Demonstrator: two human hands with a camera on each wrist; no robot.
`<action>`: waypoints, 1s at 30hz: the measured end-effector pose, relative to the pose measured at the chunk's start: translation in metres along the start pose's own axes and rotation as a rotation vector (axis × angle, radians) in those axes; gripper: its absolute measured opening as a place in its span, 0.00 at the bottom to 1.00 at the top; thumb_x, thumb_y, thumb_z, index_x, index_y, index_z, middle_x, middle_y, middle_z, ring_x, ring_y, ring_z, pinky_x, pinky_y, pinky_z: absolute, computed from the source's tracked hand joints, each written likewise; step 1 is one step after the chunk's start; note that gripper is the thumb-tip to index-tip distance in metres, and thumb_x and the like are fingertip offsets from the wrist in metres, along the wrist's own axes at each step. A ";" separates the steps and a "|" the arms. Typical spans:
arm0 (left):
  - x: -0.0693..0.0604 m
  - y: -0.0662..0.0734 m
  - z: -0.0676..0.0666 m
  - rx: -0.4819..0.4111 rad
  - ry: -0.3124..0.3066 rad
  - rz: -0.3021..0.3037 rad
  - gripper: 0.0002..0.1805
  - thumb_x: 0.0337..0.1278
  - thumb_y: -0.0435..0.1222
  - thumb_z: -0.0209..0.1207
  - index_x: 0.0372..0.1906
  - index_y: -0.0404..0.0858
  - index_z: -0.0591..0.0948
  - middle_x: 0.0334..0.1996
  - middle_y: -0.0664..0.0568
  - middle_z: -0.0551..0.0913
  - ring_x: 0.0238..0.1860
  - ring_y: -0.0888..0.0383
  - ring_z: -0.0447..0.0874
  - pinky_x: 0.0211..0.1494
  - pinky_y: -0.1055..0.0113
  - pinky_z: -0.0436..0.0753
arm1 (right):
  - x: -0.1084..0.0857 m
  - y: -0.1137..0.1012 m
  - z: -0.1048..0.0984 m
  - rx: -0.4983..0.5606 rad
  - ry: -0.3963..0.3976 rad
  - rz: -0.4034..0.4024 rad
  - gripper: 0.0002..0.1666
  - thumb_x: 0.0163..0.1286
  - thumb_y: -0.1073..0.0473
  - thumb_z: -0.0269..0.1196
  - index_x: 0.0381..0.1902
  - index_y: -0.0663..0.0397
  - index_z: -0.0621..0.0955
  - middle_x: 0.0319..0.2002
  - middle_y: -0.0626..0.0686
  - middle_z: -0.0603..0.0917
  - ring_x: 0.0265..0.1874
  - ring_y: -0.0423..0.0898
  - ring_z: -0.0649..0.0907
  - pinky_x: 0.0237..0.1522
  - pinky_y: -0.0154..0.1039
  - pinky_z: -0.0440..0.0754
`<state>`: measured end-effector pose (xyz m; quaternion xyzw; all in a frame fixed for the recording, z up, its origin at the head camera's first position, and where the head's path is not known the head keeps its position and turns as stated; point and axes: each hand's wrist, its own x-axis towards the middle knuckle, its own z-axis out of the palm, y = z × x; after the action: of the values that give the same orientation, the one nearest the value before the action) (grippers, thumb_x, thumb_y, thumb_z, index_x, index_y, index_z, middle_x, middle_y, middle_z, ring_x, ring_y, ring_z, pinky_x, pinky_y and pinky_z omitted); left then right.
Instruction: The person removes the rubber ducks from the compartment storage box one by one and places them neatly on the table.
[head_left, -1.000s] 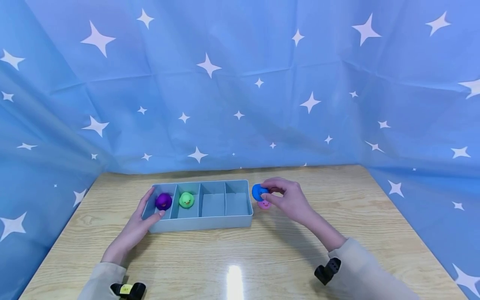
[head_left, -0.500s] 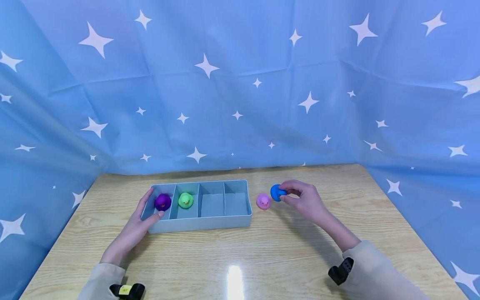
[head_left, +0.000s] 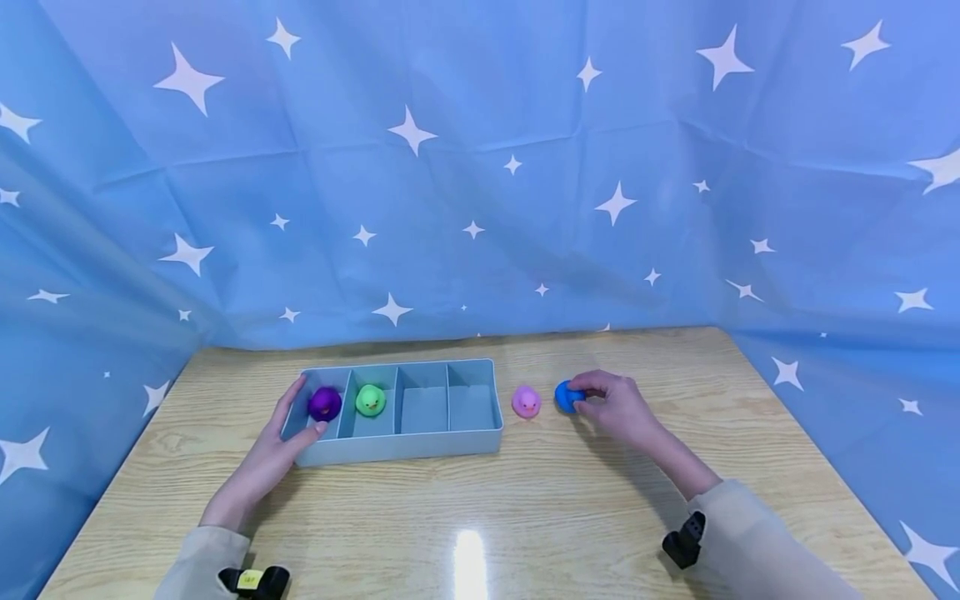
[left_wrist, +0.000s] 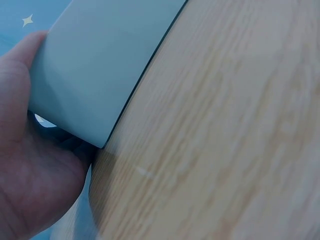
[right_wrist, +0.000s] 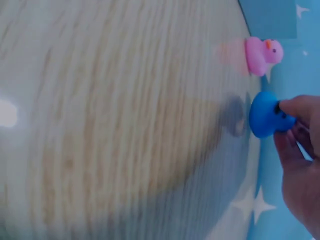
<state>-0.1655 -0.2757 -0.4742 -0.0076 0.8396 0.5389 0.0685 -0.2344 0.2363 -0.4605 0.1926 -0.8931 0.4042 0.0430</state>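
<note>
A blue-grey box (head_left: 405,448) with four compartments in a row stands on the table. Its leftmost compartment holds a purple duck (head_left: 325,404), the one beside it a green duck (head_left: 371,401); the two on the right hold nothing. My left hand (head_left: 266,458) grips the box's left end, thumb on the front wall, also seen in the left wrist view on the box (left_wrist: 100,70). Right of the box sits a pink duck (head_left: 527,402). Further right, my right hand (head_left: 618,411) pinches a blue duck (head_left: 567,397) between thumb and fingers, close to the tabletop; the right wrist view shows the pinched blue duck (right_wrist: 265,115).
The wooden table (head_left: 420,508) carries the box and ducks. A blue cloth with white stars (head_left: 480,167) hangs behind the table and along both sides. A bright reflection lies near the front middle of the tabletop.
My right hand has carried the blue duck rightward from above the pink duck, then lower toward the table. The pink duck now shows in full. My left hand keeps its place on the box.
</note>
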 end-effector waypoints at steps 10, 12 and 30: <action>0.000 -0.001 0.000 -0.006 -0.005 0.011 0.50 0.73 0.48 0.58 0.84 0.61 0.36 0.83 0.41 0.34 0.79 0.29 0.28 0.68 0.20 0.38 | 0.003 -0.004 0.005 -0.031 -0.042 -0.012 0.14 0.65 0.76 0.66 0.49 0.70 0.86 0.51 0.65 0.85 0.50 0.64 0.85 0.51 0.54 0.86; 0.000 -0.001 0.000 -0.006 -0.007 0.007 0.50 0.73 0.48 0.58 0.84 0.62 0.36 0.83 0.42 0.34 0.79 0.30 0.27 0.68 0.20 0.38 | 0.003 -0.005 0.005 -0.028 -0.054 0.002 0.14 0.65 0.76 0.66 0.50 0.71 0.86 0.52 0.66 0.84 0.50 0.64 0.85 0.51 0.54 0.86; 0.000 -0.002 0.000 -0.003 0.001 0.001 0.51 0.72 0.49 0.58 0.84 0.62 0.36 0.83 0.42 0.34 0.79 0.29 0.28 0.68 0.20 0.38 | 0.002 -0.008 0.001 -0.006 -0.124 0.007 0.14 0.68 0.75 0.63 0.52 0.69 0.85 0.53 0.66 0.84 0.52 0.64 0.85 0.51 0.54 0.86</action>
<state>-0.1650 -0.2763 -0.4756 -0.0075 0.8387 0.5402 0.0679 -0.2333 0.2301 -0.4554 0.2138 -0.8960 0.3889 -0.0133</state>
